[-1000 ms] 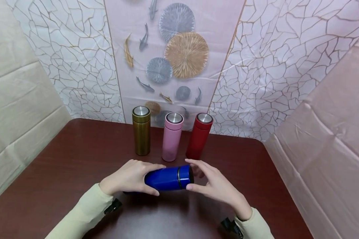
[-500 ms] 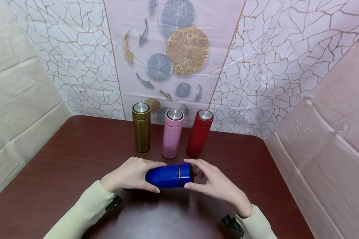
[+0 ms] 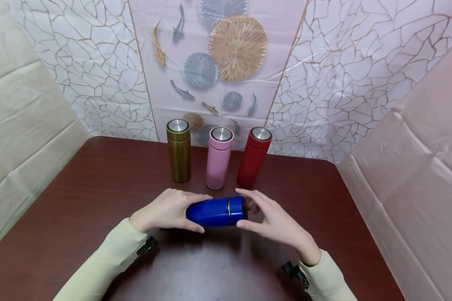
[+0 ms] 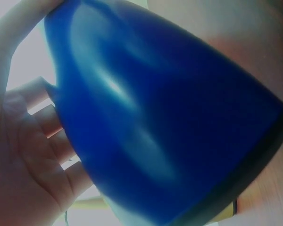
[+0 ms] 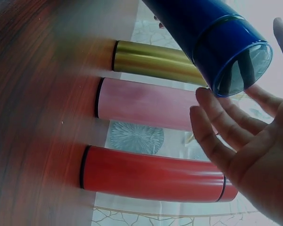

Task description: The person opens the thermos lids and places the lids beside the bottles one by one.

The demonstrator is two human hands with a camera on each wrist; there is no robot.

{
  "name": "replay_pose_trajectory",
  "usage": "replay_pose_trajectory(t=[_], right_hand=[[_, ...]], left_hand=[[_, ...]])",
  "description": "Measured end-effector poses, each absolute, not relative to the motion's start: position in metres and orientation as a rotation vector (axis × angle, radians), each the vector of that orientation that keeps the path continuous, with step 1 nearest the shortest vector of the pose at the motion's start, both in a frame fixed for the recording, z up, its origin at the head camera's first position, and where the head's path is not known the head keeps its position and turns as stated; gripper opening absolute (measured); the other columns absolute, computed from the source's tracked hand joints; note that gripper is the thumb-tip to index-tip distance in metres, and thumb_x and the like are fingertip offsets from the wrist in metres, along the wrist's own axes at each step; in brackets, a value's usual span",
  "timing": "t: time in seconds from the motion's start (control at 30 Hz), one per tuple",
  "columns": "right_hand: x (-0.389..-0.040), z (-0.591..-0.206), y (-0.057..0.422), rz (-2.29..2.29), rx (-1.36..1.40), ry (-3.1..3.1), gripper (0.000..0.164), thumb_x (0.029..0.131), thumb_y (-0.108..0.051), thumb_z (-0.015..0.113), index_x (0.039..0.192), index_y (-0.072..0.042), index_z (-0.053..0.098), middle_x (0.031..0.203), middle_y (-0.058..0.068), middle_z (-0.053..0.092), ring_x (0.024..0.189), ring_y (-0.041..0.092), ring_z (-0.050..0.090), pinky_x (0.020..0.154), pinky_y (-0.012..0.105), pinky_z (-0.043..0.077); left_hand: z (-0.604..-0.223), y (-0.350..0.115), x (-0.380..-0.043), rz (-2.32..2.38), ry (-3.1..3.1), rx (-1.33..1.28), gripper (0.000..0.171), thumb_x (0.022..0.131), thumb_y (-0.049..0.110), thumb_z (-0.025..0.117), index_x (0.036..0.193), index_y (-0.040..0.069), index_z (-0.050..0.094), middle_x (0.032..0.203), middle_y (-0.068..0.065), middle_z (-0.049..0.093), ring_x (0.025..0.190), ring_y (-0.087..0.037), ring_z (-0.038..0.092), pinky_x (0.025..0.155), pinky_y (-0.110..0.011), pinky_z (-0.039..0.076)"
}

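Observation:
A blue thermos bottle [image 3: 211,212] is held on its side above the table, its capped end pointing right. My left hand [image 3: 169,211] grips its body from the left, thumb on the near side; in the left wrist view the fingers [image 4: 61,141] reach behind the blue body. At the cap [image 5: 231,52], my right hand [image 3: 273,217] has its fingers spread and gently bent around the end. The thumb and fingertips are at the cap's edge, with a gap to the palm. The cap's shiny top shows in the right wrist view.
Behind the hands stand a gold thermos [image 3: 179,154], a pink thermos [image 3: 217,163] and a red thermos [image 3: 253,161], all upright in a row. They are on a dark red-brown table [image 3: 79,188]. Patterned cloth [image 3: 199,71] hangs behind, with plain cloth on both sides.
The head view has tilted down slightly, so the table and bottles appear higher in the frame. Both hands keep nearly the same pose around the blue thermos.

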State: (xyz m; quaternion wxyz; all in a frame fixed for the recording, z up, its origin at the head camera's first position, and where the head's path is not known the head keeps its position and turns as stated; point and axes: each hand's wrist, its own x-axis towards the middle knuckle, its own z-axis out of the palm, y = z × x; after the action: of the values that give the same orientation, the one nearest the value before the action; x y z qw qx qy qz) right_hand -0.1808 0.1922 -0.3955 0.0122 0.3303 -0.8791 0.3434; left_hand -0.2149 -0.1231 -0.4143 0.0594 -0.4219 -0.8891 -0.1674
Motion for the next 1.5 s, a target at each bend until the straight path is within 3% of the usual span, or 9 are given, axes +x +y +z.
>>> replay_pose_trajectory(t=[0.3,0.53,0.77,0.97,1.17,1.5], right_hand=[[-0.186,-0.394,0.187,0.992,0.963,-2.802,0.073,0.086,-0.059,0.072,0.149,-0.035,0.044,0.118,-0.011,0.059,0.097,0.011,0.059,0.074,0.027,0.053],[-0.188,-0.389,0.187,1.089,1.006,-2.751,0.076,0.084,-0.052,0.078,0.150,-0.036,0.043,0.118,-0.011,0.057,0.099,0.015,0.060,0.066,0.028,0.055],[-0.187,-0.386,0.187,1.039,1.004,-2.751,0.080,0.083,-0.057,0.076,0.151,-0.036,0.040,0.127,-0.012,0.056,0.105,0.008,0.060,0.083,0.031,0.055],[-0.187,-0.381,0.184,1.024,0.886,-2.816,0.076,0.085,-0.059,0.073,0.149,-0.030,0.046,0.116,-0.009,0.061,0.102,0.015,0.060,0.073,0.030,0.055],[-0.186,-0.381,0.179,1.075,0.839,-2.906,0.063,0.085,-0.060,0.072,0.137,-0.029,0.054,0.106,-0.011,0.063,0.096,0.014,0.060,0.070,0.030,0.055],[-0.184,-0.386,0.184,1.043,1.009,-2.800,0.069,0.086,-0.054,0.075,0.145,-0.035,0.045,0.126,-0.013,0.055,0.101,0.008,0.060,0.083,0.032,0.055]], left_hand=[[-0.410,-0.125,-0.215,-0.513,-2.707,-1.231,0.078,0.074,0.064,0.079,0.139,0.024,0.061,0.121,0.003,0.071,0.094,-0.010,0.069,0.073,-0.034,0.054],[-0.405,-0.128,-0.218,-0.498,-2.697,-1.225,0.079,0.075,0.067,0.077,0.139,0.023,0.061,0.121,0.002,0.071,0.095,-0.010,0.069,0.072,-0.034,0.054],[-0.401,-0.128,-0.221,-0.470,-2.682,-1.237,0.080,0.076,0.070,0.074,0.139,0.023,0.061,0.121,0.003,0.071,0.095,-0.010,0.069,0.070,-0.034,0.053],[-0.400,-0.128,-0.219,-0.508,-2.703,-1.234,0.079,0.075,0.067,0.077,0.140,0.025,0.060,0.123,0.006,0.070,0.095,-0.008,0.068,0.073,-0.033,0.053],[-0.403,-0.130,-0.213,-0.509,-2.731,-1.215,0.078,0.075,0.064,0.078,0.140,0.024,0.060,0.124,0.005,0.069,0.099,-0.010,0.068,0.077,-0.034,0.054],[-0.407,-0.131,-0.212,-0.489,-2.703,-1.212,0.078,0.074,0.064,0.079,0.138,0.023,0.061,0.121,0.003,0.071,0.095,-0.009,0.068,0.072,-0.033,0.054]])
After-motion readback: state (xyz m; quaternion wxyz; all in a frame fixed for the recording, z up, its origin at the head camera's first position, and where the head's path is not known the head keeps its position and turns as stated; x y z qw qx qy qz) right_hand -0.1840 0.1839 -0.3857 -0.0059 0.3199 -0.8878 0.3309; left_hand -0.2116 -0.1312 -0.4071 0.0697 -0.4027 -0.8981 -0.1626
